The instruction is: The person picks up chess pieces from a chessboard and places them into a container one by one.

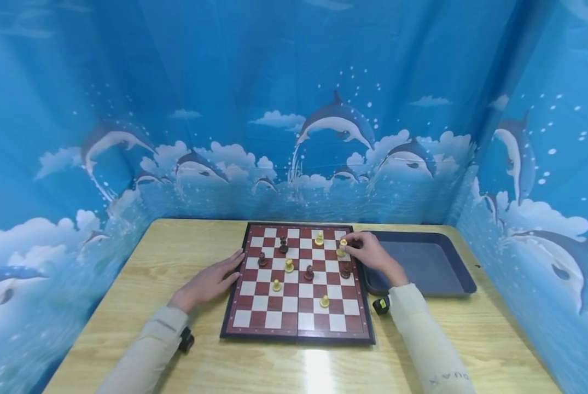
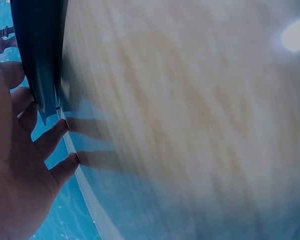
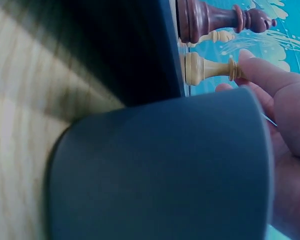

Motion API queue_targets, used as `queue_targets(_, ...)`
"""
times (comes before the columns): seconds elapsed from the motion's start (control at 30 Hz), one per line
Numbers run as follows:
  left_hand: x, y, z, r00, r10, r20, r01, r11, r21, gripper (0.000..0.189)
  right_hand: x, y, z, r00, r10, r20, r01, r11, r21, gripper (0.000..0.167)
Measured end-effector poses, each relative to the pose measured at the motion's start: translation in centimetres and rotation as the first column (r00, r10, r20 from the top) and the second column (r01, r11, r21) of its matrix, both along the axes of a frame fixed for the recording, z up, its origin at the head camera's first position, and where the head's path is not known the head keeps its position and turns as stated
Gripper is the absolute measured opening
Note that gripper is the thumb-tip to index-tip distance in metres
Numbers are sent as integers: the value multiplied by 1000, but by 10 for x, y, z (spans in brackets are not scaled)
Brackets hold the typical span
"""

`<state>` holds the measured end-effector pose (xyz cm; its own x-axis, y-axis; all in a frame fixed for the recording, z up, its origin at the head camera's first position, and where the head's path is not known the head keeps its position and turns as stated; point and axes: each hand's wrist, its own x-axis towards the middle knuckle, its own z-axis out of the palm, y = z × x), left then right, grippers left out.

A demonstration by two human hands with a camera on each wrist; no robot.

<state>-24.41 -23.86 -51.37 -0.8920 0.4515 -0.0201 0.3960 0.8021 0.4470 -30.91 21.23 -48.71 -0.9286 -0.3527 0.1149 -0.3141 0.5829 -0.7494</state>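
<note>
A folding chessboard [image 1: 259, 331] lies on the table with light and dark chess pieces scattered over it. Near its far right corner, my right hand [image 1: 372, 253] pinches the top of a light chess piece [image 3: 196, 69] between thumb and fingers; the fingers hide its head. The base of that piece is right at the board surface in the right wrist view. A dark bishop [image 3: 215, 20] stands close by on the nearer side. My left hand [image 1: 210, 282] rests at the board's left edge, fingers extended, with fingertips touching the rim and the table.
Right of the board sits a dark grey rectangular tray [image 1: 421, 265], under my right wrist. Other pieces on the board include a dark piece [image 1: 283, 245], a light knight [image 1: 289, 266] and a light pawn [image 1: 325, 301]. A blue dolphin-print curtain [image 1: 254, 180] surrounds the wooden table [image 1: 175, 241].
</note>
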Motion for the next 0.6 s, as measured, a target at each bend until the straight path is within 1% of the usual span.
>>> queue_targets(0.17,1,0,1,1000,5,4,-5,1000,-10,61,1,-1,-1,999,1,-34,-1,1000,11,24)
queue_targets(0.37,2,0,1,1000,2,13,-2,1000,-7,61,1,-2,-2,996,4,-87,-2,1000,25,26)
queue_targets(0.6,1,-2,-1,1000,-1,-2,1,1000,-3,60,3,-3,-3,994,-6,-110,9,1000,23,25)
